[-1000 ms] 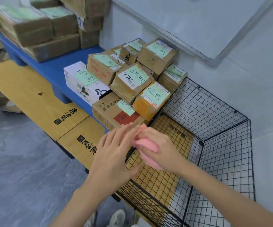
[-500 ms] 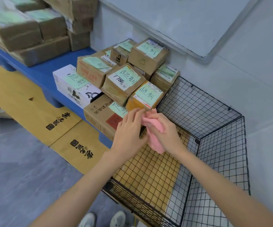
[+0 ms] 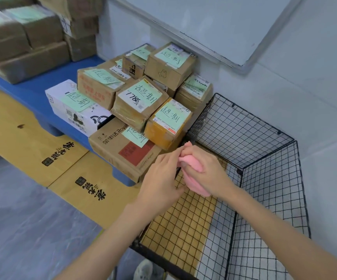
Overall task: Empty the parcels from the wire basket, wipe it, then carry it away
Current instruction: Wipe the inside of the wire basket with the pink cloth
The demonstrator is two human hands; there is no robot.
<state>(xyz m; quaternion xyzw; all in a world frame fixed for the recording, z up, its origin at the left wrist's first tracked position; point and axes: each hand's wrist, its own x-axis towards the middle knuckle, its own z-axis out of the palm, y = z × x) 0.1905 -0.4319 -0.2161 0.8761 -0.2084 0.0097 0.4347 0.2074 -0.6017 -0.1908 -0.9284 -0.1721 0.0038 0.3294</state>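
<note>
Grey marbled floor (image 3: 22,219) meets a pale wall (image 3: 305,87), with a whiteboard (image 3: 224,23) leaning against the wall at the top. Flat cardboard sheets (image 3: 32,138) printed with black characters lie on the floor beside a low blue pallet (image 3: 34,91).

On the pallet's near end the parcels (image 3: 139,100) are stacked in a tight pile, most of them brown boxes, one white and one yellow. Each carries a pale green note with handwriting. More brown boxes (image 3: 32,37), blurred, stand further back on the pallet.

A black wire basket (image 3: 234,128) sits on the floor in the corner by the wall, just beside the pile, with the yellow parcel against its left side. Through its mesh bottom a cardboard sheet and the floor can be seen.

Both hands meet over the basket's left rim. The right hand (image 3: 206,170) grips a pink cloth (image 3: 195,186), its fingers (image 3: 191,153) curled round the bunched fabric. The left hand (image 3: 161,178) lies close against it, its fingers (image 3: 171,158) nearly straight and their tips touching the cloth's upper end. Whether the cloth itself touches the wire cannot be told.

One grey shoe (image 3: 143,269) shows at the bottom edge, near the basket's front corner.
</note>
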